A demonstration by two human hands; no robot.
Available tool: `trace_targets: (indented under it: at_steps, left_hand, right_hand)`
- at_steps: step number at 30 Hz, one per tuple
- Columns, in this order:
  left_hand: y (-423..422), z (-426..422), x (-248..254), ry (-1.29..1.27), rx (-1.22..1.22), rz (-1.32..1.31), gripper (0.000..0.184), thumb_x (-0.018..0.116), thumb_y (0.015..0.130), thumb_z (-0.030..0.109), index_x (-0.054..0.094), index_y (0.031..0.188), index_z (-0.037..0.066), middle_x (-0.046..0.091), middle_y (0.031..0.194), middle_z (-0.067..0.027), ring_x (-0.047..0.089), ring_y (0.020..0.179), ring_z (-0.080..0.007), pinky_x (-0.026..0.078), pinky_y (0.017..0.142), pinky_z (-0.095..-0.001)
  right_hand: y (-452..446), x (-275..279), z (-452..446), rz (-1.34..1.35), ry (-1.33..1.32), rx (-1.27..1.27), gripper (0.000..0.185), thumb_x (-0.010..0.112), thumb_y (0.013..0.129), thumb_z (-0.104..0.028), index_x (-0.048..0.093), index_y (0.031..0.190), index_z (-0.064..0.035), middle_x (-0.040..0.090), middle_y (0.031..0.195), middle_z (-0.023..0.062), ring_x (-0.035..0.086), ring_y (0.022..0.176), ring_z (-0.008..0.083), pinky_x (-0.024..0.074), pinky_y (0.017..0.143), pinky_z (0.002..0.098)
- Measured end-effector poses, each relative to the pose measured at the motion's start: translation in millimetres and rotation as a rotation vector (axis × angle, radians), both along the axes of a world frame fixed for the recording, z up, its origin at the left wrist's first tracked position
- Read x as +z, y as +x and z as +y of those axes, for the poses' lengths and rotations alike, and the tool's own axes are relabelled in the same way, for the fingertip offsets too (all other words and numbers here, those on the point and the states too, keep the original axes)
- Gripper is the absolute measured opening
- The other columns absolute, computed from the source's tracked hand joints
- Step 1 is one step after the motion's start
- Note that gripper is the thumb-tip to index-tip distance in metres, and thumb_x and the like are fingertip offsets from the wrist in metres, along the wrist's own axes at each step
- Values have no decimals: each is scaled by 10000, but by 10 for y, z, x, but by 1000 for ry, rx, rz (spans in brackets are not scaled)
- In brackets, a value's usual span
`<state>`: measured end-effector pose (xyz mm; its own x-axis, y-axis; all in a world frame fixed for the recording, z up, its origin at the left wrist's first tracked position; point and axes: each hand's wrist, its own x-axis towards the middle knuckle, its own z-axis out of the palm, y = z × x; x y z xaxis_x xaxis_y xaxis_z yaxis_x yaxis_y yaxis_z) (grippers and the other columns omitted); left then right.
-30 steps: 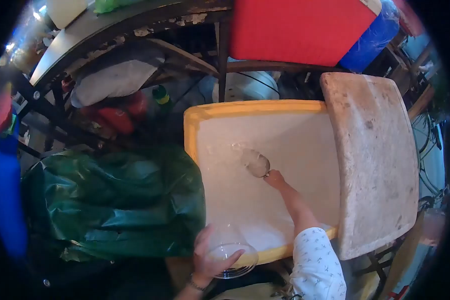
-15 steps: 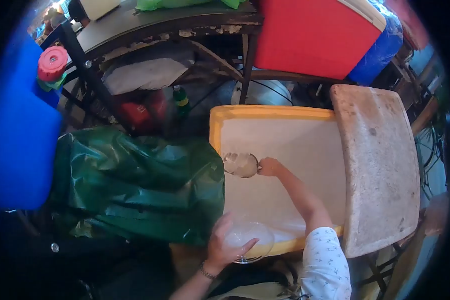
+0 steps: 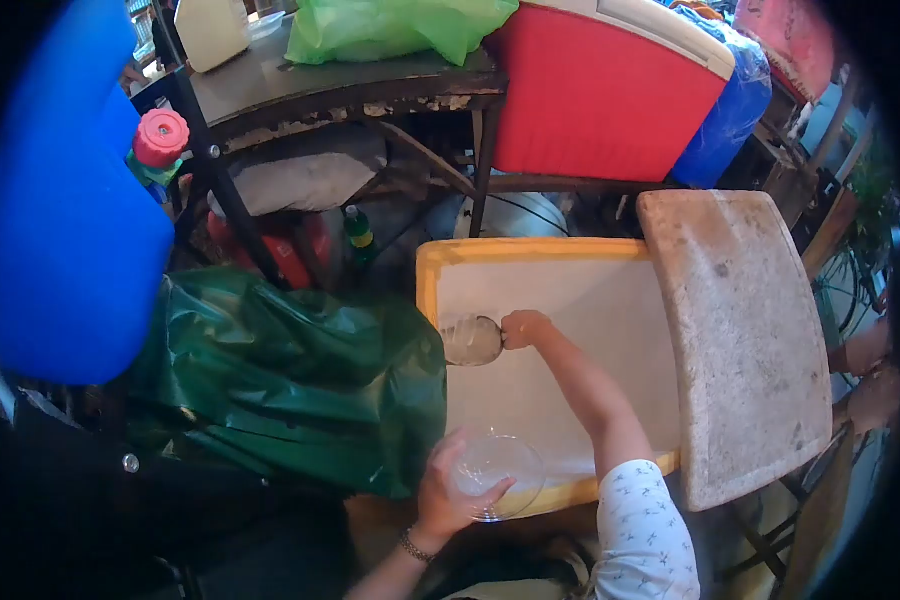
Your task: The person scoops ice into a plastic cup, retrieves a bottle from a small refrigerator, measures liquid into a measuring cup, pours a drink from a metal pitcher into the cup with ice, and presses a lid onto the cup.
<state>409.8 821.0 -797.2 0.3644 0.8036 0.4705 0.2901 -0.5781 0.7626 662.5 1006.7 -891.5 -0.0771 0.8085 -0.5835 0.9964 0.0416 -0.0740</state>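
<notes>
My right hand [image 3: 526, 329] is closed round the handle of a round metal scoop [image 3: 472, 340], which looks like a ladle or strainer. Something pale and translucent shows in its bowl; I cannot make out what. Both are inside a white-lined box [image 3: 550, 243] with a yellow rim, near its left wall. Below them, my left hand [image 3: 445, 490] grips a clear, round bowl [image 3: 505, 478] from the left side, with its thumb over the front. The bowl is over the box's near edge, and I cannot tell what is in it.
A worn, whitish lid [image 3: 745, 340] covers the box's right end. Green plastic sheeting [image 3: 300, 375] adjoins it on the left. Behind stand a red cooler [image 3: 600, 95] and a table [image 3: 360, 80] with a green bag [image 3: 395, 28]. A blue container [image 3: 65, 220] stands far left.
The camera view has shifted a little, so the background sits lower and the box slightly left. Both hands keep their holds, and the scoop stays near the box's left wall.
</notes>
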Motion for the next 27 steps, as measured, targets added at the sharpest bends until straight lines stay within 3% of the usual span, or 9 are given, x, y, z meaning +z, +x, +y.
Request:
trace_targets:
  at_steps: [13, 14, 15, 18, 20, 22, 23, 24, 27]
  left_hand:
    - [8, -17, 74, 11, 40, 65, 855, 843, 524, 276, 336, 1158, 11, 475, 1151, -190, 497, 1055, -308, 396, 920, -380]
    - [6, -43, 171, -103, 46, 78, 791, 831, 535, 270, 396, 1137, 0, 503, 1120, -187, 502, 1043, -312, 397, 915, -375]
    - [24, -31, 256, -214, 50, 89, 730, 819, 545, 265, 457, 1116, -12, 530, 1088, -184, 506, 1031, -317, 397, 911, -370]
    - [25, -31, 191, -122, 68, 70, 711, 818, 531, 259, 490, 1093, -28, 545, 1065, -185, 522, 1005, -310, 407, 900, -360]
    - [36, -58, 174, -148, 88, 53, 696, 817, 532, 268, 500, 1077, -28, 545, 1064, -188, 528, 991, -311, 413, 888, -360]
    - [27, -83, 53, -182, 51, 28, 682, 816, 532, 276, 511, 1061, -29, 546, 1062, -191, 535, 977, -312, 420, 876, -361]
    - [3, -61, 12, -152, 10, 35, 667, 804, 541, 272, 513, 1059, -30, 549, 1057, -193, 531, 977, -321, 415, 879, -368]
    - [-1, -28, 26, -112, -13, 65, 651, 792, 549, 268, 515, 1057, -32, 551, 1051, -195, 527, 977, -330, 411, 882, -376]
    - [-60, -26, 10, -18, -74, 126, 605, 757, 575, 255, 522, 1051, -37, 557, 1033, -203, 514, 977, -357, 398, 891, -397]
  right_hand:
    - [-9, 8, 73, -34, 1, -20, 326, 557, 708, -212, 639, 993, -78, 611, 1051, 114, 581, 980, 286, 481, 815, 386]
    - [-6, -10, 85, -38, 16, -23, 326, 557, 708, -212, 639, 993, -78, 611, 1051, 114, 581, 980, 286, 481, 815, 386]
    - [-11, -21, 89, -18, 4, -44, 329, 566, 714, -224, 637, 1002, -79, 605, 1064, 114, 577, 989, 288, 478, 818, 398]
    - [17, -225, 182, 21, 23, -96, 347, 588, 725, -246, 629, 1026, -79, 594, 1090, 121, 566, 1012, 288, 466, 822, 442]
    - [4, -238, 169, -29, 77, -43, 336, 553, 709, -282, 644, 974, -96, 613, 1036, 116, 585, 965, 279, 479, 788, 408]
    - [4, -434, 132, -19, 248, -171, 341, 584, 699, -326, 654, 969, -131, 617, 1040, 96, 585, 965, 281, 477, 772, 429]
    - [-54, -203, 32, -26, 271, -225, 344, 590, 705, -357, 656, 970, -147, 622, 1026, 89, 584, 958, 287, 474, 767, 446]
    - [-72, -102, 55, 32, 164, -172, 386, 589, 691, -313, 638, 1000, -88, 596, 1073, 127, 558, 1003, 329, 465, 766, 546]
    - [-38, -265, 123, 14, 151, -154, 338, 601, 718, -270, 642, 984, -66, 608, 1049, 128, 572, 982, 313, 478, 753, 511]
